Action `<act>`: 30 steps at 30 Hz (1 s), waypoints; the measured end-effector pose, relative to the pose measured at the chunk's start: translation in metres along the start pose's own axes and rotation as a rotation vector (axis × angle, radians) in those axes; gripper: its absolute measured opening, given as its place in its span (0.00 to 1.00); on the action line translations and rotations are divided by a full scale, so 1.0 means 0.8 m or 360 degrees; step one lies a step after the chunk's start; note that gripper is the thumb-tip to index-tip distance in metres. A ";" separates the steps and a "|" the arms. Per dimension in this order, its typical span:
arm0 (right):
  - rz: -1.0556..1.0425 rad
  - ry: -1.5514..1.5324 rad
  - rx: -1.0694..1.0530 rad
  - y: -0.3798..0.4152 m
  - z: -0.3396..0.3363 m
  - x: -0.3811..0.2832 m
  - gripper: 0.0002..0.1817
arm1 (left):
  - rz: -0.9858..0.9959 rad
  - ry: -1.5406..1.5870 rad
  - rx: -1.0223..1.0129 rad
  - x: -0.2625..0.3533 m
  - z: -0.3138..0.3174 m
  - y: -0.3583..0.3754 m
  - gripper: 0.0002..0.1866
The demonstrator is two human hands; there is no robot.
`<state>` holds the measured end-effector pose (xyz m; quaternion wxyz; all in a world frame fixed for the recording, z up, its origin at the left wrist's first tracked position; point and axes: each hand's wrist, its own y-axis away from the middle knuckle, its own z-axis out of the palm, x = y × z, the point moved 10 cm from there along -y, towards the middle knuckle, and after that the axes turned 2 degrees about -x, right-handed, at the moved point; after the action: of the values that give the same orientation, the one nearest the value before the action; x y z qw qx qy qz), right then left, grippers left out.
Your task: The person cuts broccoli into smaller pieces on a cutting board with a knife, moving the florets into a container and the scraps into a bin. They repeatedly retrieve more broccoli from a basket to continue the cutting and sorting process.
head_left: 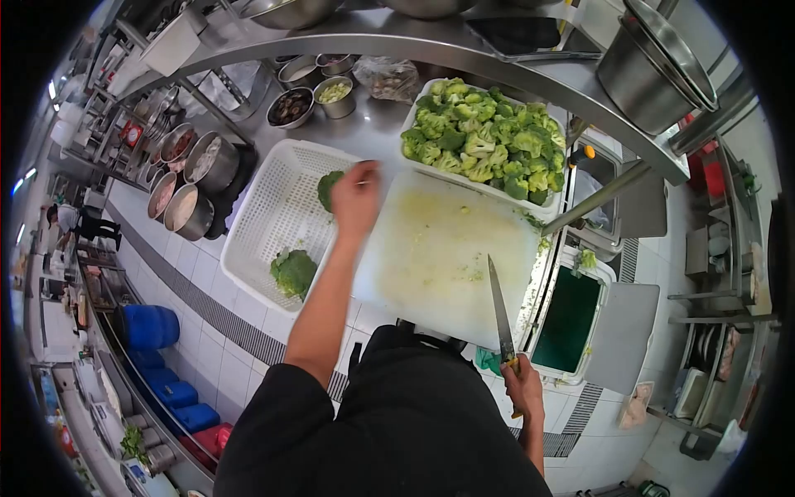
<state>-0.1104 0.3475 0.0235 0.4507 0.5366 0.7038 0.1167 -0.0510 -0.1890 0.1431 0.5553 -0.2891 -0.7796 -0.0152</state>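
My left hand (356, 197) is closed at the right rim of a white perforated basket (248, 224). A green broccoli head (329, 190) shows at its left side, with the stem hidden by the fingers. Another broccoli head (293, 273) lies at the near end of the basket. My right hand (522, 388) grips a knife (502, 311) by its yellow and black handle, blade pointing up and away over the right edge of the cutting board (439, 257). The white board is stained yellow-green and carries small broccoli crumbs.
A white tub of cut broccoli florets (484, 141) stands behind the board. Bowls of food (291, 107) sit under the steel shelf (397, 43). To the right is a bin with dark green inside (567, 315). Several metal pots (189, 211) stand at the left; another person (79, 222) is far left.
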 end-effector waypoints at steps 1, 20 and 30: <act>-0.0007 0.0009 -0.0011 0.002 0.000 -0.003 0.24 | -0.0031 -0.0122 0.0081 -0.035 -0.051 -0.005 0.12; -0.0824 0.0263 -0.0491 -0.109 0.147 -0.190 0.23 | -0.0025 -0.1388 -0.1126 -0.166 -0.191 0.124 0.47; -0.0178 -0.0013 0.0391 -0.060 -0.055 -0.004 0.20 | -0.1204 0.0564 -0.0206 -0.157 -0.230 0.065 0.29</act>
<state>-0.1751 0.3403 0.0191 0.3903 0.5481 0.7398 0.0020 0.1583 -0.2633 0.0884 0.6167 -0.0098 -0.7207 -0.3164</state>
